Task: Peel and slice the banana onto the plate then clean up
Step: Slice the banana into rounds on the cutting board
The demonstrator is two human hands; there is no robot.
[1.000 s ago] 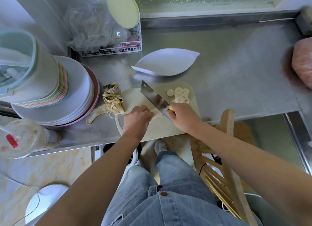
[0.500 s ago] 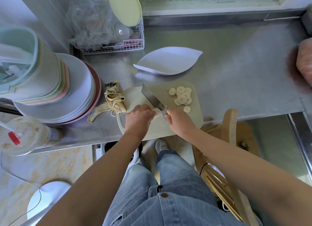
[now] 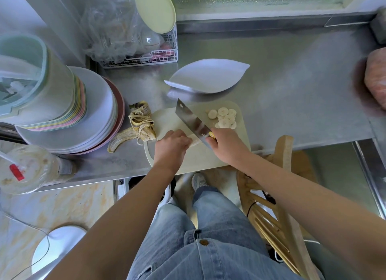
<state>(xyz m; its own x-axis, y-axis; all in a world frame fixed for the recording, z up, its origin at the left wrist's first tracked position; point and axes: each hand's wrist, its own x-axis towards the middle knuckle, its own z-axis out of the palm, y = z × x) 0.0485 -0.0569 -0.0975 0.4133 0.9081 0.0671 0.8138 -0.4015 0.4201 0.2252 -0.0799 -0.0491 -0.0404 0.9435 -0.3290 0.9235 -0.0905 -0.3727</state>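
- Banana peel (image 3: 135,131) lies on the steel counter (image 3: 292,91), just off the board's left edge.
- Left hand (image 3: 171,147) curls over the short banana stub (image 3: 195,141), pinning it to the cutting board (image 3: 198,160).
- Cleaver (image 3: 192,120) meets the stub's cut end. Best to tuck those fingertips back and press straight down.
- Right hand (image 3: 225,143) wraps the handle.
- Banana slices (image 3: 224,118) pile up far right on the board, not yet on the white plate (image 3: 206,75) beyond.

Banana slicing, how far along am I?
Done: the peel lies beside the cutting board, and a pile of slices sits on the board. In hand: the left hand holds the remaining banana stub while the right hand grips the knife over it. Left: finish slicing, move the slices to the white plate, which holds none, then clear the peel.
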